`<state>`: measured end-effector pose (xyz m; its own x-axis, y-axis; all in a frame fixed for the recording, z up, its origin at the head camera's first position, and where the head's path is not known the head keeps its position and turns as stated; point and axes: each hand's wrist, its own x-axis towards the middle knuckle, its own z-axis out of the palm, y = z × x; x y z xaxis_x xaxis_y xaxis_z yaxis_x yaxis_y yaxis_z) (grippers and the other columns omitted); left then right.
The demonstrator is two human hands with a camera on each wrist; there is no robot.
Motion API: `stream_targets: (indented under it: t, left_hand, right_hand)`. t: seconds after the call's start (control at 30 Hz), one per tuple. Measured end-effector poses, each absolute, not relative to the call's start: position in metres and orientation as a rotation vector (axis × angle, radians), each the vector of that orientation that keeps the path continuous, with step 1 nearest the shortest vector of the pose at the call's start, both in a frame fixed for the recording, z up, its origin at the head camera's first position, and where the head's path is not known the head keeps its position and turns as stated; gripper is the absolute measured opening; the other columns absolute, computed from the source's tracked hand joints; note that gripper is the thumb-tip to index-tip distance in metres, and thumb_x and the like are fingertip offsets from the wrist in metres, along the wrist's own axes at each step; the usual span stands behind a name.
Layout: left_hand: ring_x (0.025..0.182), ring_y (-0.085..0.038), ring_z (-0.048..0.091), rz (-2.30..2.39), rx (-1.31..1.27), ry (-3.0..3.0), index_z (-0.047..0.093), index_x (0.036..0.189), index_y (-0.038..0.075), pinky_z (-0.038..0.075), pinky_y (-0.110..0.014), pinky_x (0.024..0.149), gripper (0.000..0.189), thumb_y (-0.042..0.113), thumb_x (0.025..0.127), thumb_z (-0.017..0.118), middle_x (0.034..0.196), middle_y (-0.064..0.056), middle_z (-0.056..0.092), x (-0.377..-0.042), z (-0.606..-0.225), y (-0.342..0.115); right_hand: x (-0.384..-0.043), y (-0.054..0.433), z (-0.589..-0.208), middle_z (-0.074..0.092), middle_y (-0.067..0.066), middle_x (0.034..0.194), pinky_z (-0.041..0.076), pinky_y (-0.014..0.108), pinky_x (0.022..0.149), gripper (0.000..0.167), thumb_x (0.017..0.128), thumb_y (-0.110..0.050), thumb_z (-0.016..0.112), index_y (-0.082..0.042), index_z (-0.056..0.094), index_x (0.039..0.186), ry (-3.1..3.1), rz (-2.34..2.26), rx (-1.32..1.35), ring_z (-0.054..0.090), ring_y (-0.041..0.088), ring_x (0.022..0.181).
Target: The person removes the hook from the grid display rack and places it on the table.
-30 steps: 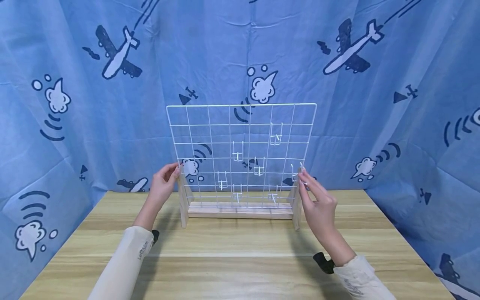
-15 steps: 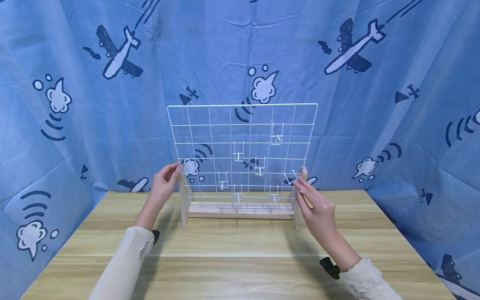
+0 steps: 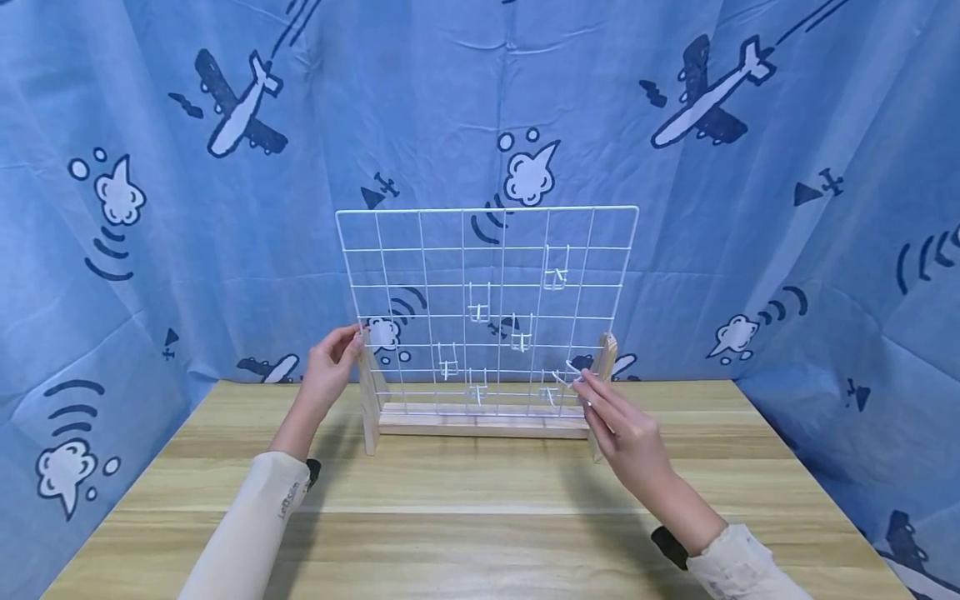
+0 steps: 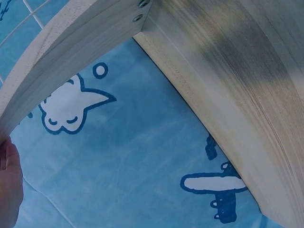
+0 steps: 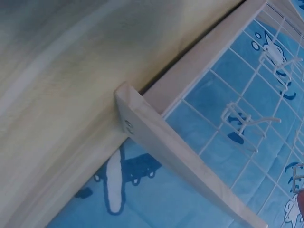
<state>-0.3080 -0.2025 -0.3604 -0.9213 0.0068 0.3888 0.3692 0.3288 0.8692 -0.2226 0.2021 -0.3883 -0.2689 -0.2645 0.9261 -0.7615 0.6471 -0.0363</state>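
Note:
A white wire grid panel (image 3: 487,208) stands upright in a wooden stand (image 3: 480,431), with several white wire hooks (image 3: 555,278) hanging on it. My left hand (image 3: 327,367) pinches the top of the stand's left post (image 3: 369,408); the left wrist view catches only part of that hand (image 4: 10,185) against the post. Between thumb and fingers of my right hand (image 3: 626,433) is another white wire hook (image 3: 567,375), in front of the grid's lower right corner and beside a hung hook (image 3: 550,395). In the right wrist view a fingertip (image 5: 301,202) barely shows at the edge.
The stand rests toward the back of a wood-grain table (image 3: 465,533). Behind it hangs a blue curtain (image 3: 420,100) printed with planes and clouds. The stand's right post (image 3: 609,354) rises just behind my right fingers.
My right hand has moved down and left with the hook, from the right post's top to the grid's lower right. The left hand stays on the left post.

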Motion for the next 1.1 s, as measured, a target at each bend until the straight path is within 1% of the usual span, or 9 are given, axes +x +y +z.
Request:
stream_targets:
  t: [0.27, 0.37, 0.5, 0.6, 0.7, 0.87, 0.97, 1.1]
  left_hand:
    - [0.123, -0.029, 0.051, -1.625, -0.329, -2.299, 0.049, 0.135, -0.004, 0.042, -0.036, 0.104, 0.040, 0.018, 0.102, 0.049, 0.133, -0.021, 0.054, -0.303, -0.357, -0.200]
    - [0.122, -0.029, 0.052, -1.622, -0.327, -2.290, 0.049, 0.135, -0.004, 0.043, -0.032, 0.103, 0.039, 0.016, 0.102, 0.049, 0.132, -0.021, 0.055, -0.302, -0.356, -0.200]
    - [0.122, -0.027, 0.052, -1.612, -0.325, -2.283, 0.051, 0.134, -0.003, 0.044, -0.031, 0.102, 0.038, 0.016, 0.101, 0.050, 0.132, -0.020, 0.055, -0.306, -0.359, -0.202]
    - [0.123, -0.027, 0.052, -1.607, -0.319, -2.291, 0.050, 0.134, -0.003, 0.043, -0.035, 0.104, 0.039, 0.017, 0.101, 0.049, 0.132, -0.020, 0.055, -0.306, -0.359, -0.202]
    - [0.123, -0.028, 0.051, -1.602, -0.313, -2.299, 0.050, 0.135, -0.002, 0.042, -0.037, 0.104, 0.039, 0.018, 0.101, 0.049, 0.133, -0.019, 0.055, -0.307, -0.359, -0.201]
    - [0.125, -0.028, 0.050, -1.602, -0.306, -2.303, 0.050, 0.136, -0.001, 0.042, -0.037, 0.105, 0.039, 0.019, 0.102, 0.049, 0.134, -0.019, 0.054, -0.307, -0.360, -0.202]
    - [0.126, -0.028, 0.049, -1.609, -0.312, -2.303, 0.049, 0.136, -0.002, 0.041, -0.036, 0.106, 0.040, 0.019, 0.102, 0.048, 0.135, -0.019, 0.053, -0.306, -0.360, -0.202]
    - [0.127, -0.028, 0.048, -1.628, -0.307, -2.312, 0.048, 0.137, -0.002, 0.040, -0.036, 0.107, 0.041, 0.019, 0.102, 0.048, 0.136, -0.019, 0.052, -0.305, -0.358, -0.201]
  right_hand:
    - [-0.222, 0.203, -0.396, 0.066, 0.019, 0.115, 0.043, 0.015, 0.094, 0.038, 0.104, -0.025, 0.045, 0.002, 0.071, 0.110, -1.831, 0.542, 0.888, 0.067, 0.035, 0.095]
    - [-0.222, 0.203, -0.399, 0.067, 0.019, 0.114, 0.043, 0.017, 0.094, 0.039, 0.104, -0.025, 0.044, 0.002, 0.071, 0.109, -1.833, 0.519, 0.914, 0.067, 0.035, 0.095]
    - [-0.221, 0.204, -0.402, 0.067, 0.019, 0.114, 0.045, 0.021, 0.094, 0.039, 0.105, -0.026, 0.043, 0.001, 0.071, 0.109, -1.839, 0.493, 0.945, 0.067, 0.035, 0.096]
    - [-0.220, 0.204, -0.403, 0.067, 0.019, 0.113, 0.049, 0.025, 0.090, 0.039, 0.105, -0.026, 0.042, 0.001, 0.071, 0.109, -1.841, 0.473, 0.967, 0.067, 0.034, 0.095]
    - [-0.220, 0.206, -0.405, 0.067, 0.019, 0.113, 0.054, 0.030, 0.083, 0.038, 0.105, -0.025, 0.042, 0.000, 0.071, 0.109, -1.843, 0.450, 0.995, 0.068, 0.034, 0.094]
    - [-0.220, 0.208, -0.410, 0.067, 0.017, 0.116, 0.057, 0.037, 0.073, 0.039, 0.105, -0.026, 0.041, -0.001, 0.071, 0.109, -1.851, 0.397, 1.040, 0.068, 0.032, 0.093]
    - [-0.220, 0.209, -0.413, 0.067, 0.016, 0.116, 0.057, 0.038, 0.071, 0.041, 0.105, -0.026, 0.039, -0.001, 0.071, 0.108, -1.858, 0.353, 1.065, 0.068, 0.032, 0.093]
    - [-0.219, 0.209, -0.416, 0.068, 0.017, 0.113, 0.057, 0.037, 0.072, 0.041, 0.106, -0.025, 0.037, -0.002, 0.071, 0.108, -1.889, 0.309, 1.093, 0.068, 0.032, 0.095]
